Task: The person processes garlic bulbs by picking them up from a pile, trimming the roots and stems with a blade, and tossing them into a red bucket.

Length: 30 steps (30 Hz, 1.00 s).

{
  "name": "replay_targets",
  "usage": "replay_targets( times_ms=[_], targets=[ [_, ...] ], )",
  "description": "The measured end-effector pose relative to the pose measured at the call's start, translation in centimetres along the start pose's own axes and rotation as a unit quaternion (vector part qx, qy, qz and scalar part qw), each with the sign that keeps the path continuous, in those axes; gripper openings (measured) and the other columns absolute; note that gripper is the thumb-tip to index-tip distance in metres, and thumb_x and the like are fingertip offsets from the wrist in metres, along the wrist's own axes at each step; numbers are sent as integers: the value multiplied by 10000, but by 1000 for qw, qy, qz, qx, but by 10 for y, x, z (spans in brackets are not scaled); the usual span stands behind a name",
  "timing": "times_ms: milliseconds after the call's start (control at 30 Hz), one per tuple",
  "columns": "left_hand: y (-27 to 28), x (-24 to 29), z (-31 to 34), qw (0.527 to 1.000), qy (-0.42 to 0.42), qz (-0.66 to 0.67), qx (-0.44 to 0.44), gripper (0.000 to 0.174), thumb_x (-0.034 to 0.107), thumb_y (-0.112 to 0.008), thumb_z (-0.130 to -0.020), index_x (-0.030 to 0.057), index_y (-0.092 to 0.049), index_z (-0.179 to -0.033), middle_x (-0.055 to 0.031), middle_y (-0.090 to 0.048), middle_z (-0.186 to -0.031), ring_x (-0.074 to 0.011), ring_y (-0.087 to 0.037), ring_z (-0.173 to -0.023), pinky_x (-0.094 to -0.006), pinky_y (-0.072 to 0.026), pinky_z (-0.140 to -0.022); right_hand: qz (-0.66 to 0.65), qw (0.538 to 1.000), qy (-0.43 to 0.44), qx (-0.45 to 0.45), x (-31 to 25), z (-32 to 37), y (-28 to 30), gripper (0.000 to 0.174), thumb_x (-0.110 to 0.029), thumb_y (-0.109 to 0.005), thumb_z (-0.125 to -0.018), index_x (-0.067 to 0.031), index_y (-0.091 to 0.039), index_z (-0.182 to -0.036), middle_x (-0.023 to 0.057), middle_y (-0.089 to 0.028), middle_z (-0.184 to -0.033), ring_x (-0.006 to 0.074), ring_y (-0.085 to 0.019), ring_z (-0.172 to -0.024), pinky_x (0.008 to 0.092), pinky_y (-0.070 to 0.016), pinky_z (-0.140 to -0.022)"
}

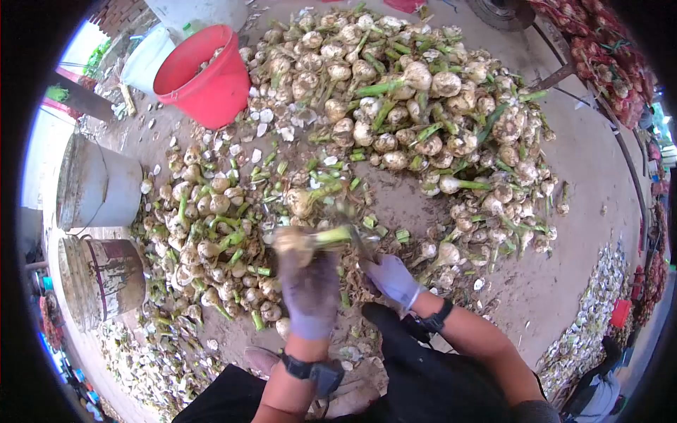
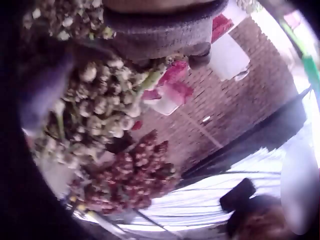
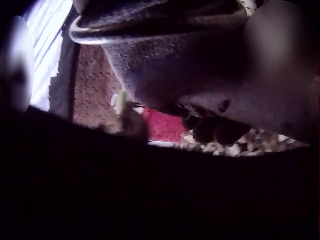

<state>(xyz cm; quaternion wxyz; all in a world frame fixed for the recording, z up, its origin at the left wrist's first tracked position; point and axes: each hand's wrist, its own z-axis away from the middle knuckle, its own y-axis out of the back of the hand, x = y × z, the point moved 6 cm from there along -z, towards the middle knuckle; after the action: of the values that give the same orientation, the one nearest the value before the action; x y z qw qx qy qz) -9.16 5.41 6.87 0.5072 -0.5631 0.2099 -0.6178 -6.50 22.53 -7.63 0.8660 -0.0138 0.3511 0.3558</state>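
Observation:
In the head view my gloved left hand grips a garlic bulb, blurred by motion. Its cut-length green stem points right, toward the other hand. My gloved right hand holds a cutting tool with a dark, narrow blade, smeared by motion; the blade stands right at the stem's end. Whether it is a knife or shears, I cannot tell. Just beyond the hands another garlic bulb lies on the ground. The left wrist view shows the glove from close up; in the dark right wrist view the glove hides the tool.
A big heap of stemmed garlic lies ahead and right, with a trimmed pile on the left. Around them stand a red bucket, a white bucket and a stained bucket. Red net sacks sit far right.

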Motion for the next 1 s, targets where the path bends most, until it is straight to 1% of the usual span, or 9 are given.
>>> replay_targets(
  times_ms=[133,233,367,533,633,700,800,967,1000],
  targets=[
    [4,32,-43,977,-17,-209,-23,434,240,-657,-845,46,-514,-1206,-101,-597,-1170,-248,-594,-1055,-387,-472,-962,225,959,24,172,-41,24,77,529,-405,-544,-875,71,-567,-1106,244,-610,-969,390,-628,-885,447,-519,-746],
    [33,8,-95,552,-166,-805,-141,666,342,-796,-651,21,-545,-1178,-156,-505,-1303,-326,-478,-1210,-444,-391,-1029,286,883,181,325,-93,15,119,516,-462,-579,-852,29,-624,-1002,220,-639,-1048,302,-660,-898,393,-515,-755],
    [44,-39,-130,214,-46,-937,-274,698,436,-808,-557,82,-609,-1125,-148,-460,-1305,-341,-377,-1271,-509,-279,-1077,464,765,219,389,-117,-48,129,499,-404,-598,-849,8,-585,-1129,215,-534,-1265,311,-633,-1000,381,-513,-806],
    [29,-13,-126,226,1,-929,-294,721,435,-826,-554,61,-605,-1130,-152,-484,-1244,-342,-441,-1194,-456,-370,-1019,414,872,-25,259,-110,-102,145,425,-247,-579,-850,41,-562,-1162,201,-480,-1323,322,-652,-952,376,-534,-725],
    [20,57,-124,349,-73,-908,-218,656,348,-849,-585,37,-603,-1108,-167,-539,-1180,-331,-514,-1116,-421,-428,-964,546,780,97,291,-122,-86,141,340,-175,-578,-839,37,-590,-1103,211,-513,-1275,289,-669,-898,373,-539,-669],
    [12,118,-127,436,-144,-877,-143,594,312,-841,-614,24,-608,-1079,-177,-579,-1131,-301,-535,-1096,-419,-431,-955,506,830,61,228,-107,-83,139,257,-128,-589,-825,8,-615,-1042,188,-546,-1213,269,-668,-847,357,-543,-654],
    [74,208,-167,457,-149,-877,22,669,366,-814,-663,-26,-564,-1144,-203,-584,-1089,-359,-578,-979,-432,-459,-869,637,719,139,239,-107,-70,128,496,-171,-638,-820,39,-514,-1253,121,-655,-1026,225,-670,-826,320,-548,-651],
    [91,232,-155,403,-286,-853,167,581,255,-762,-762,-52,-529,-1196,-234,-520,-1261,-353,-486,-1196,-414,-385,-1013,550,786,136,248,-112,-105,132,359,-131,-630,-819,14,-601,-1146,181,-628,-1104,304,-667,-925,378,-549,-690],
    [78,209,-139,494,-319,-800,116,506,187,-725,-793,-40,-531,-1201,-226,-500,-1293,-333,-452,-1238,-404,-353,-1045,590,762,135,230,-117,-100,129,359,-133,-624,-824,9,-594,-1152,170,-647,-1056,300,-669,-919,381,-548,-695]
  ],
)
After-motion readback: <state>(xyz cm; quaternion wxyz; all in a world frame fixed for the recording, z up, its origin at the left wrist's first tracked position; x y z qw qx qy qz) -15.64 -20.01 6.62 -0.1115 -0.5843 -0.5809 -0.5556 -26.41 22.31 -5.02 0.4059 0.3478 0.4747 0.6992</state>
